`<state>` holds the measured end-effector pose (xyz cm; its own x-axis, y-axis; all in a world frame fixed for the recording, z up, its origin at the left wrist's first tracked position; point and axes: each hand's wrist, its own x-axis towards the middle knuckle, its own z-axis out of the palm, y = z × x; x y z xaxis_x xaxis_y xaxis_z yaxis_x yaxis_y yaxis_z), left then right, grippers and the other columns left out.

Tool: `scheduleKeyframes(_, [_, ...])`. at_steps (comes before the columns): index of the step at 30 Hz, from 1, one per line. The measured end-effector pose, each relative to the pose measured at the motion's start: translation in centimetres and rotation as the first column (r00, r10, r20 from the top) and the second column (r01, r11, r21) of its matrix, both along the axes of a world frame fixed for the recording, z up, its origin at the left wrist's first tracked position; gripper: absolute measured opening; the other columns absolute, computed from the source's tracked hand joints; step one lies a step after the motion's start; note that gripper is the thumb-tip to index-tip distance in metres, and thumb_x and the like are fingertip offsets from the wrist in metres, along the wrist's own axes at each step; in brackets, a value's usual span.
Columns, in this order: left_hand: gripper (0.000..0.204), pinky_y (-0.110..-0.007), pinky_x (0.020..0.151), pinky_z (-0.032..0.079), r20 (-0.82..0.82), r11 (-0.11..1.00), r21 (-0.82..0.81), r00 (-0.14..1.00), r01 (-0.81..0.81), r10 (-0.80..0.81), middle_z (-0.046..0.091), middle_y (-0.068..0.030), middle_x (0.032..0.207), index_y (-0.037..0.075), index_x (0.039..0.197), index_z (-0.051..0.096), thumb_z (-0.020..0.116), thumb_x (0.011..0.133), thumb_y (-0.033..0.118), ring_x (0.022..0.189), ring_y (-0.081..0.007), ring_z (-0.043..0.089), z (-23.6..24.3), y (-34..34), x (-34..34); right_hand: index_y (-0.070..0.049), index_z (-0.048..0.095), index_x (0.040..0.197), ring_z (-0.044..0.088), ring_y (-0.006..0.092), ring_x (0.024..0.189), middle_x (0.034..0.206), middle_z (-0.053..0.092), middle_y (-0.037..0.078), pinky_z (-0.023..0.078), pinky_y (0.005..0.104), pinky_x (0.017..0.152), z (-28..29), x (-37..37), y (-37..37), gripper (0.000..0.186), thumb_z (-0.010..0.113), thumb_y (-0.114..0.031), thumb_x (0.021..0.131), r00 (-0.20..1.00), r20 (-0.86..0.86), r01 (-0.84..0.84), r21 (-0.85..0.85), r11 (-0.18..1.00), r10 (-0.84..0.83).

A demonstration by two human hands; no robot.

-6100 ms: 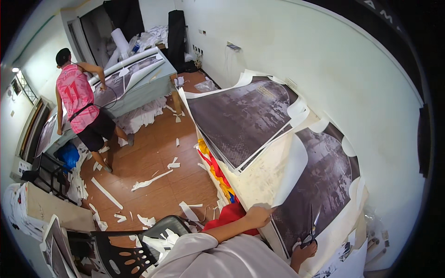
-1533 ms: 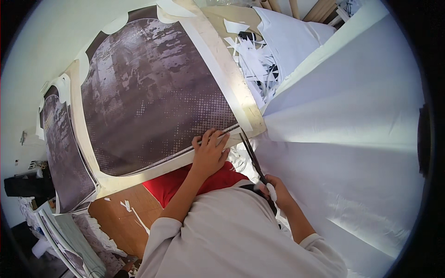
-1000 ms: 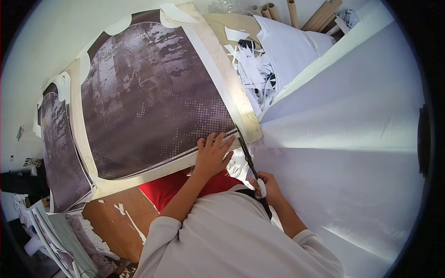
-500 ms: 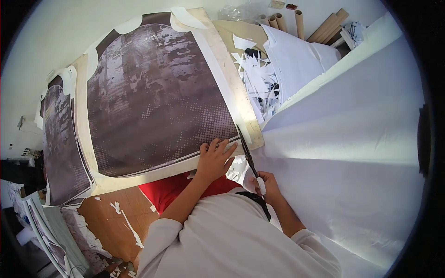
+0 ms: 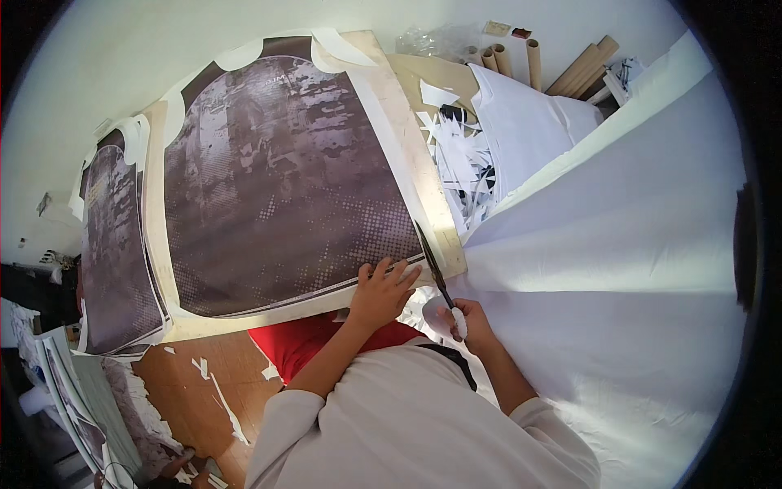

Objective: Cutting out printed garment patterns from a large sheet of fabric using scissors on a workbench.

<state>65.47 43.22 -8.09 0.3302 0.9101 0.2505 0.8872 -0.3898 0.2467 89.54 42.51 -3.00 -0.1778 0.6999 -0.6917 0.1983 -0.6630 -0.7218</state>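
A dark purple-brown printed sheet, shaped like a shirt panel with a white border, lies on a pale board. My left hand rests on its near edge, close to the lower right corner, fingers spread. In my right hand, just off the board's near right corner, is a pair of long black scissors with white wrapping on the handle. The blades reach up along the sheet's right border at that corner; how far apart they are cannot be made out. Pale material hangs beside my right hand.
Another printed panel lies to the left. Behind the board's right edge are paper scraps and white sheeting. Cardboard tubes stand by the wall. A large white cloth hangs at the right. Strips litter the brown floor.
The view has shifted slightly, so the board and sheet sit lower in the picture. My left hand stays on the near edge, and the scissors remain at the same corner.
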Motion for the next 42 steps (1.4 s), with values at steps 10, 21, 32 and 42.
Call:
scheduleKeyframes(10, [0.056,-0.051,0.095,0.039,-0.021,0.998,0.059,1.000,0.010,-0.009,0.059,-0.0038,0.137,0.028,0.147,0.059,0.068,0.092,0.035,0.125,-0.0281,0.052,0.0,0.2,0.3,-0.006,0.065,0.081,0.041,0.0068,0.042,0.057,0.050,-0.004,0.027,0.0261,0.040,-0.7,-0.8,3.3,0.036,0.083,-0.035,0.093,1.000,-0.013,-0.020,0.051,0.998,0.020])
scheduleKeyframes(21, [0.051,-0.054,0.097,0.041,-0.147,0.984,0.179,0.989,0.026,0.001,0.059,-0.0031,0.138,0.025,0.147,0.059,0.060,0.095,0.028,0.125,-0.0273,0.054,-2.1,-0.5,0.8,-0.012,0.062,0.077,0.041,0.0063,0.042,0.059,0.050,-0.005,0.026,0.0256,0.039,-0.2,-3.5,9.6,0.037,0.088,-0.035,0.087,0.997,-0.074,0.006,0.057,0.998,-0.001])
scheduleKeyframes(32, [0.046,-0.054,0.100,0.042,-0.184,0.985,0.168,0.983,0.048,-0.017,0.058,-0.0023,0.139,0.026,0.148,0.057,0.054,0.103,0.034,0.126,-0.0253,0.054,-1.8,-0.7,1.0,-0.009,0.065,0.075,0.046,0.0056,0.042,0.057,0.054,-0.004,0.029,0.0231,0.039,-0.5,-7.5,17.4,0.044,0.089,-0.043,0.085,0.986,-0.164,0.036,0.107,0.994,-0.018])
scheduleKeyframes(42, [0.052,-0.051,0.093,0.047,-0.197,0.988,0.111,0.977,0.103,-0.079,0.056,-0.0028,0.140,0.022,0.151,0.054,0.058,0.104,0.045,0.125,-0.0245,0.055,-2.2,-0.6,1.0,-0.002,0.071,0.093,0.043,0.0046,0.041,0.063,0.056,-0.005,0.028,0.0218,0.037,-1.1,-9.7,25.0,0.019,0.067,-0.018,0.100,0.996,-0.060,-0.052,0.140,0.989,0.061])
